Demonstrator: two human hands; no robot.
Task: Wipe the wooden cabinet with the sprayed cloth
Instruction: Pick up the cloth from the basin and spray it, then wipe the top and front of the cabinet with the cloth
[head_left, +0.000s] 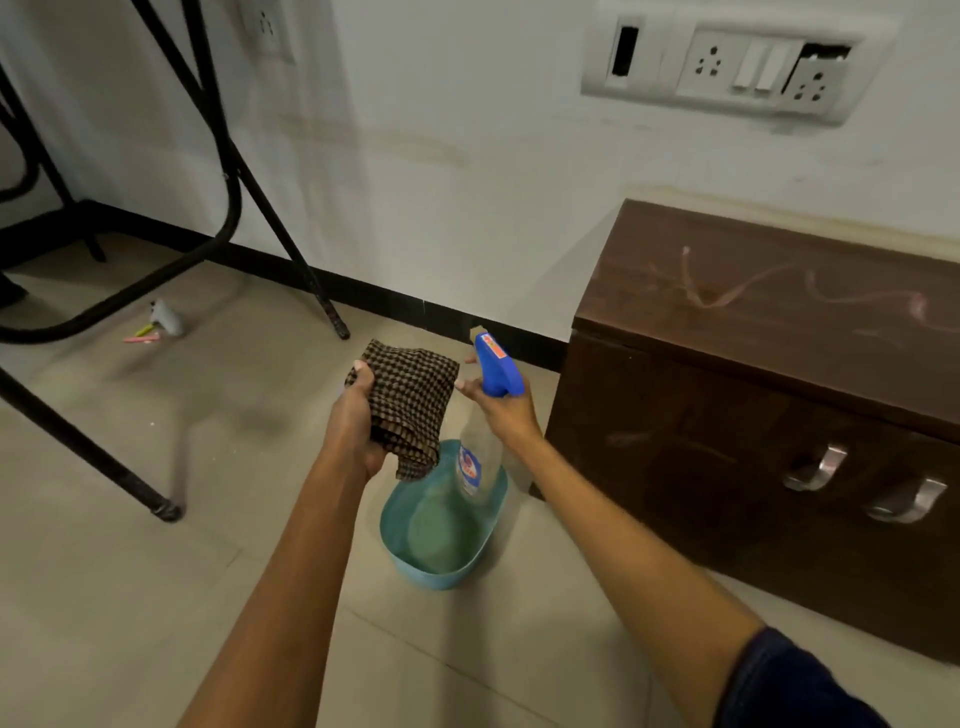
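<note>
- Against the wall on the right, the cabinet (753, 374) stands on the tiled floor, well apart from both hands. Its dark top and front look unwiped so far, I'd judge.
- Below the hands, a teal basin (441, 579) sits on the tiles just beside the cabinet's near corner. Spraying above it should let it catch any drips.
- Above the basin's far rim, the checked brown cloth (410, 405) hangs bunched and folded, just beside the bottle's blue head.
- Next to it, the clear bottle (496, 369) is held roughly upright, and its nozzle seems aimed near the cloth's upper edge.
- The left hand (353, 421) grips the cloth, fingers curled over its left edge.
- The right hand (506, 410) is wrapped round the bottle's neck, with fingers reaching forward at the trigger.
- Pale scrawled marks (727, 291) run across the cabinet's top, and these look like the dirt to shift.
- The step in hand seems to be wetting the cloth. To do it well:
  - Spread the cloth flatter so more of its face meets the spray.
  - Aim the nozzle square at the middle of the cloth.
  - Give short squeezes, so the cloth is damp but not dripping.
  - Set the bottle down clear of the cabinet.
  - Wipe along the marks with a firm, flat pad of cloth.
</note>
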